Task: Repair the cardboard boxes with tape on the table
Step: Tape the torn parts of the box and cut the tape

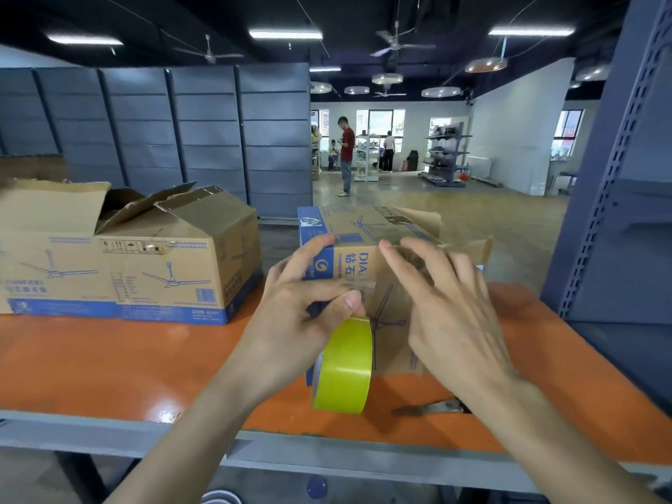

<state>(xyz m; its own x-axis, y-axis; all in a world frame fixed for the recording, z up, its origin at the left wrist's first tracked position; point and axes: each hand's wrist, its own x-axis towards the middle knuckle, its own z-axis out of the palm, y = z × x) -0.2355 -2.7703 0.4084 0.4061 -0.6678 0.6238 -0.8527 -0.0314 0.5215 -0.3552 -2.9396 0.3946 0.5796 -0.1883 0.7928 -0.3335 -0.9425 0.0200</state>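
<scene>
A small brown and blue cardboard box (pixel 367 227) stands on the orange table (pixel 109 358) straight in front of me, with a torn flap sticking out to its right. My left hand (pixel 291 321) grips a yellow-green tape roll (pixel 345 365) against the box's near face, thumb over the top of the roll. A clear strip of tape runs from the roll up the box. My right hand (pixel 447 307) lies with straight fingers pressed flat on the box's upper front edge over the tape. A second, larger cardboard box (pixel 145 263) sits at the left with its top flaps open.
A grey-blue metal rack upright (pixel 611 176) rises at the right of the table. The table's grey front rail (pixel 109 431) runs below my arms. A dark flat tool (pixel 429 409) lies on the table under my right wrist. People stand far off in the room.
</scene>
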